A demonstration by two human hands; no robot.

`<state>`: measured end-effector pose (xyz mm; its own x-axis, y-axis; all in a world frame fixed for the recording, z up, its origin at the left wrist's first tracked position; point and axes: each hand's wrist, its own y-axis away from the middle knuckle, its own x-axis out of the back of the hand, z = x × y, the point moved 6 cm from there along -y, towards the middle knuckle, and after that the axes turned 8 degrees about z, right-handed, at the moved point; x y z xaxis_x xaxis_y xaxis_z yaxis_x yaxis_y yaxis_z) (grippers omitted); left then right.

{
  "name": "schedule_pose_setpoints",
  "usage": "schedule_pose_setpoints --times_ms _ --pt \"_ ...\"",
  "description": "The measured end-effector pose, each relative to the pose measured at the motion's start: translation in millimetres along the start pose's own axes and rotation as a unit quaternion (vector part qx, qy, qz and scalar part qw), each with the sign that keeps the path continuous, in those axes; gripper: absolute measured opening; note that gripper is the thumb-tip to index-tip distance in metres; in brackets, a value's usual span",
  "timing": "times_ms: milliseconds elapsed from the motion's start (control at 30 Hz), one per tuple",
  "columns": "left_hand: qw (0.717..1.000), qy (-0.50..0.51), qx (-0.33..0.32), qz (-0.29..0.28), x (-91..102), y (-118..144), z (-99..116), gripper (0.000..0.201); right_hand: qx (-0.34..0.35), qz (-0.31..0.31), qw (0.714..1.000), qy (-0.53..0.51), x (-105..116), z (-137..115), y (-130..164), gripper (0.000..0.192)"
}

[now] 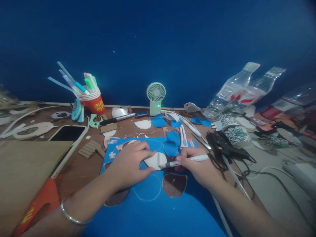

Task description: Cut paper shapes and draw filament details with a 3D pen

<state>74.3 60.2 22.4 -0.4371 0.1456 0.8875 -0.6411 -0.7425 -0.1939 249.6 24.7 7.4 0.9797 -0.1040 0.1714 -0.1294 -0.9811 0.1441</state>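
A flat white teardrop-shaped piece (pixel 159 158) lies on a large blue sheet (pixel 158 217). The left hand (pixel 129 164) holds it down, thumb and forefinger on its opposite edges. The right hand (pixel 196 164) pinches a slim white pen (pixel 201 158), its tip at the piece's lower right edge. Just beyond lies a round blue cutout (pixel 171 148); farther back stand a pale green handheld fan (pixel 156 93) and, leftward, a tilted red paper cup (pixel 95 104) of pens.

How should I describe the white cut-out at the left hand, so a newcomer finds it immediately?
Start at the large blue sheet on the brown desk. Toward its far side, the left hand touches a white cut-out. Unlike the white piece before the fan, it has the tip of a pen at its edge.
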Motion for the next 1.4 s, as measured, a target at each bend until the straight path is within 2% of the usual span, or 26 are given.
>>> schedule_pose_setpoints --times_ms 100,200,267,333,567,900,1133,1400 --pt "1.000 0.005 0.002 -0.003 1.6 0 1 0.033 -0.011 0.000 0.997 -0.073 0 7 -1 0.023" --pt "1.000 0.010 0.005 -0.010 3.7 0 2 0.032 0.006 0.073 0.984 -0.164 8 12 -4 0.024" --pt "1.000 0.010 0.008 -0.021 5.1 -1 4 0.032 0.021 0.118 0.981 -0.154 12 11 -3 0.025" --pt "0.999 0.008 0.010 -0.032 7.0 -2 6 0.032 0.027 0.131 0.985 -0.108 12 7 -2 0.025" --pt "0.999 0.006 0.015 -0.042 9.4 -4 10 0.030 0.013 0.094 0.994 -0.058 7 0 -2 0.024" --pt "1.000 0.004 -0.001 -0.007 2.1 0 1 0.032 0.020 0.088 0.995 -0.029 6 1 -2 0.023" --pt "1.000 0.006 0.001 -0.011 2.5 1 2 0.034 0.035 0.075 0.997 0.002 6 1 -2 0.026" --pt "1.000 0.007 0.000 -0.008 2.3 1 3 0.032 0.018 0.070 0.997 0.005 6 3 -1 0.026"
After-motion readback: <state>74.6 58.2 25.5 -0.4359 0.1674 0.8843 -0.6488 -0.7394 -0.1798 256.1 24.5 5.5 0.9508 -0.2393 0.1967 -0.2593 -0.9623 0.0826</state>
